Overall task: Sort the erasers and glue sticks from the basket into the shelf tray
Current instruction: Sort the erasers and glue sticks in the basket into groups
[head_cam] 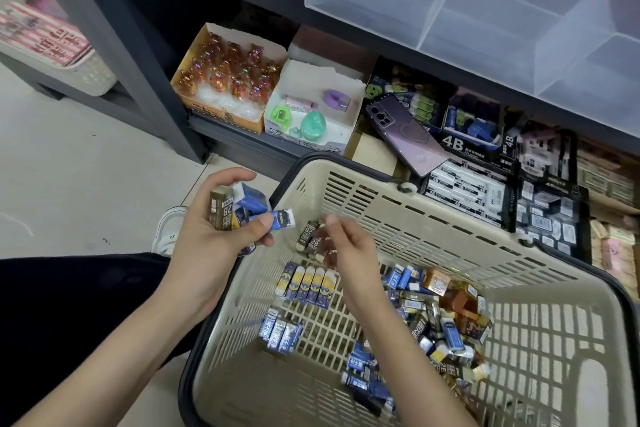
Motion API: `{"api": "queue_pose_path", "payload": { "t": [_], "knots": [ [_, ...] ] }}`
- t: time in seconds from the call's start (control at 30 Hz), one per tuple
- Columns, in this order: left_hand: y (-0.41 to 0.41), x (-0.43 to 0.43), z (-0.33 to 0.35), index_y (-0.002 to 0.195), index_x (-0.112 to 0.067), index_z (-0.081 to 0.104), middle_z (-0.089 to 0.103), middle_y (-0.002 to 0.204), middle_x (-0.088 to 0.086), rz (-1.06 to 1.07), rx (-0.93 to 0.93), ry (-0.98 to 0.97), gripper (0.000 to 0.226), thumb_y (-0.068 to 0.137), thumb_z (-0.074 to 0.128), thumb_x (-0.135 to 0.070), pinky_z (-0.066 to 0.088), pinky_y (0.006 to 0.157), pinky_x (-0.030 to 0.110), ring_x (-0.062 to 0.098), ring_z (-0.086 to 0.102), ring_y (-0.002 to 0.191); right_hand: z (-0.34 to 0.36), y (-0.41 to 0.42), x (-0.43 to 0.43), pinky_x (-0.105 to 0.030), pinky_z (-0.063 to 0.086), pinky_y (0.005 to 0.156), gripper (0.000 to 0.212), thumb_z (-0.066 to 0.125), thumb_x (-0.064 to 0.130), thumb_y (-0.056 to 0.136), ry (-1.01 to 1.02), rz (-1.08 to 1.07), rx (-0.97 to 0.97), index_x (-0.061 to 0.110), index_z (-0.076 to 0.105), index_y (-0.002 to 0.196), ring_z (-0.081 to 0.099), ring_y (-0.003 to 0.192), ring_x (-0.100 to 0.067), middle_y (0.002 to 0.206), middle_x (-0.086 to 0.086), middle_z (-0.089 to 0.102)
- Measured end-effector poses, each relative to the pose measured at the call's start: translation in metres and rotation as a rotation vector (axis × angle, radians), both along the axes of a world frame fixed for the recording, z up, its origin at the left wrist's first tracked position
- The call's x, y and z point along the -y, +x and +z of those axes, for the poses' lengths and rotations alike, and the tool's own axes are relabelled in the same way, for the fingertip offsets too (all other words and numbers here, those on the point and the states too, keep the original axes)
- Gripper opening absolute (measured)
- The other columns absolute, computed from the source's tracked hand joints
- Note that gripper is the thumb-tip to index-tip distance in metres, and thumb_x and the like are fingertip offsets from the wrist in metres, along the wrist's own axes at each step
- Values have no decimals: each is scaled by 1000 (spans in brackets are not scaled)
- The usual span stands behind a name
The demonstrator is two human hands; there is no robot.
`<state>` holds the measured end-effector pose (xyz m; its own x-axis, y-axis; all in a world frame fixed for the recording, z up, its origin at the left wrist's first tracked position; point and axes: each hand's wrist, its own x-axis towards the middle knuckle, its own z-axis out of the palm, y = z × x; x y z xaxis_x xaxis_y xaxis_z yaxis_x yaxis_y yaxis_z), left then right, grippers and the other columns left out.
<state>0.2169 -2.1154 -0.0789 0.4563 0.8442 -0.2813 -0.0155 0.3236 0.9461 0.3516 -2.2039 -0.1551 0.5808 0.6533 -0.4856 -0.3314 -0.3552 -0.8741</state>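
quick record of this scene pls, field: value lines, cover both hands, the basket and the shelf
left hand: grips an eraser bundle, one brown 2B and several blue, just outside the basket's left rim
right hand: over the basket, fingers curled beside loose 2B erasers; hold unclear
basket: beige, dark rim, many small packs inside
shelf tray: clear, divided, on the shelf above
phone: purple, lying on boxes behind the basket

Wrapped erasers [446, 326] loose in basket [415, 215]
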Motion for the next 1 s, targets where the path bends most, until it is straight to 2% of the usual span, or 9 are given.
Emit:
{"api": "queue_pose_path", "payload": {
  "t": [0.1, 0.17, 0.33, 0.47, 0.6, 0.73, 0.83, 0.93, 1.0],
  "knots": [
    [1, 9, 3, 97, -28, 59, 62, 71, -7, -42, -14, 34, 35, 68, 66, -11, 47, 61, 32, 16, 57, 61, 58, -15, 9, -22, 44, 52, 22, 63, 32, 82, 175, 191, -75, 16, 67, 96, 55, 64, -14, 74, 0, 65],
    [2, 16, 6, 94, -26, 58, 60, 75, -1, -55, 13, 17, 30, 69, 66, -13, 46, 53, 24, 17, 54, 62, 72, -21, 12, -22, 44, 52, 14, 69, 22, 81, 172, 243, 3, 17, 65, 94, 54, 62, -16, 72, -9, 60],
    [0, 18, 12, 90, -24, 60, 60, 77, 3, -78, 59, -37, 25, 68, 66, -14, 44, 50, 22, 16, 56, 68, 68, 1, 33, -21, 44, 52, 14, 63, -2, 83, 175, 91, -118, 7, 67, 93, 54, 56, -11, 72, -5, 67],
    [-5, 7, 18, 93, -25, 63, 60, 79, 2, -45, 61, -84, 25, 70, 64, -15, 42, 48, 21, 16, 61, 72, 33, 27, 55, -18, 46, 54, 22, 60, -1, 86, -25, 34, -69, 12, 70, 100, 50, 60, -6, 83, -1, 68],
    [-7, 1, 20, 103, -24, 62, 61, 75, 3, -47, 29, -83, 30, 76, 62, -12, 38, 45, 20, 13, 61, 66, -23, -8, 64, -19, 52, 63, 28, 64, 2, 87, -281, 354, -8, 10, 66, 114, 58, 67, -5, 107, -5, 66],
    [-9, 3, 18, 103, -24, 61, 58, 82, 6, -89, 6, -59, 35, 70, 65, -14, 36, 42, 21, 15, 60, 64, -68, -42, 62, -25, 53, 57, 20, 71, 3, 81, -370, 517, 63, 19, 59, 86, 56, 61, -10, 87, -8, 60],
    [-10, 5, 14, 100, -24, 58, 60, 79, 3, -105, -11, -67, 33, 69, 66, -14, 34, 41, 21, 15, 61, 63, -88, -59, 55, -33, 54, 64, 30, 73, 3, 79, -407, 540, 148, 25, 54, 70, 55, 58, -8, 72, 1, 61],
    [-11, 4, 13, 99, -23, 59, 61, 76, 2, -125, -22, -66, 32, 70, 67, -13, 33, 41, 22, 16, 60, 62, -97, -74, 47, -19, 50, 59, 23, 68, -2, 80, -359, 517, 154, 18, 61, 72, 56, 55, 0, 71, 0, 61],
    [-11, 3, 13, 102, -21, 62, 61, 76, 1, -137, -42, -64, 32, 72, 67, -11, 32, 40, 22, 16, 59, 62, -101, -78, 44, -11, 42, 58, 7, 68, 3, 82, -356, 562, 257, 10, 68, 86, 58, 62, -1, 80, -4, 66]
  ]
}}
